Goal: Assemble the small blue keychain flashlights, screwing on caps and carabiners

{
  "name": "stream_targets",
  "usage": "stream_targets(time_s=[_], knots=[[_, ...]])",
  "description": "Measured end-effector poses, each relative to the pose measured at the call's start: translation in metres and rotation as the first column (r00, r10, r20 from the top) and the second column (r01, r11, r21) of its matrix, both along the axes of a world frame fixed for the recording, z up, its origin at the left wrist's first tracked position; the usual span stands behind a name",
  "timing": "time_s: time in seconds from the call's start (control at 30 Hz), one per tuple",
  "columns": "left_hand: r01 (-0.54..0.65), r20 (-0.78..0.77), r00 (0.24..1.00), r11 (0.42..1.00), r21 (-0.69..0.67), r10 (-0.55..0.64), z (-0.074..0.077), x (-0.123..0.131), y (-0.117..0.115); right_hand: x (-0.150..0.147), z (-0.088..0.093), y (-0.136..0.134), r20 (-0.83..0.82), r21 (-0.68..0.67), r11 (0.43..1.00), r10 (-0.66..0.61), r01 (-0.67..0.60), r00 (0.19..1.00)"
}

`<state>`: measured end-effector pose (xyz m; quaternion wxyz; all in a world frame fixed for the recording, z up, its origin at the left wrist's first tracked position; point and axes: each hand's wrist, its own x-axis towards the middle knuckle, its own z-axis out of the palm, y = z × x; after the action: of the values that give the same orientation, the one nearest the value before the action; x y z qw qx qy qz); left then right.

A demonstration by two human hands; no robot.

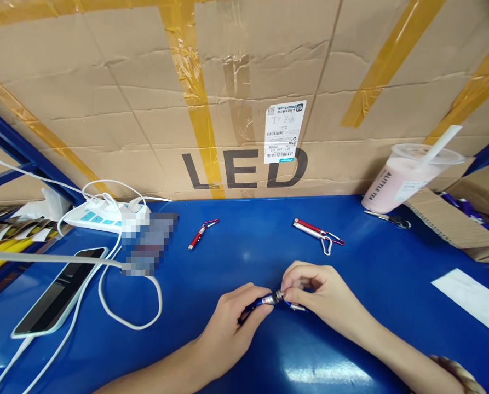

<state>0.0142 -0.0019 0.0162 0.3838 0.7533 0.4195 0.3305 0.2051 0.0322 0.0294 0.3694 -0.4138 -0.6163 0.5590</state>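
A small blue keychain flashlight [271,299] with a white label is held between my two hands, low over the blue table. My left hand [231,317] is closed around its body, hiding most of the barrel. With thumb and forefinger, my right hand [316,287] pinches its silver end; whether that end is a separate piece I cannot tell. A carabiner clip [297,307] hangs below the right fingertips. Farther back lie a red keychain flashlight [197,238] on the left, and a red one [310,225] beside a silver one [308,229] on the right, all with clips.
Left: a white power strip [104,215] with cables, and a phone [61,293]. Right: a pink drink cup [404,178], keys [392,219], white paper [474,303] and an open carton [445,219] of blue items. A large cardboard box [145,109] walls the back of the table [244,246].
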Motion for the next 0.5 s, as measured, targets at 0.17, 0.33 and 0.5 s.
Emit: stream_targets(time_s=[0.17, 0.33, 0.5], knots=[[0.028, -0.011, 1.0, 0.995, 0.097, -0.028, -0.0033, -0.0015, -0.0002, -0.002, 0.002, -0.0018, -0.038, -0.124, 0.991, 0.038, -0.043, 0.999], [0.083, -0.009, 0.997, 0.978, 0.193, -0.082, -0.0062, -0.002, -0.0005, 0.0015, 0.0028, -0.0017, 0.014, -0.242, 0.968, 0.068, -0.063, 0.998], [0.097, -0.033, 0.995, 0.952, 0.29, -0.091, -0.0094, -0.0011, -0.0014, 0.0028, 0.0006, -0.0029, 0.039, -0.288, 0.955, 0.092, -0.077, 0.995]])
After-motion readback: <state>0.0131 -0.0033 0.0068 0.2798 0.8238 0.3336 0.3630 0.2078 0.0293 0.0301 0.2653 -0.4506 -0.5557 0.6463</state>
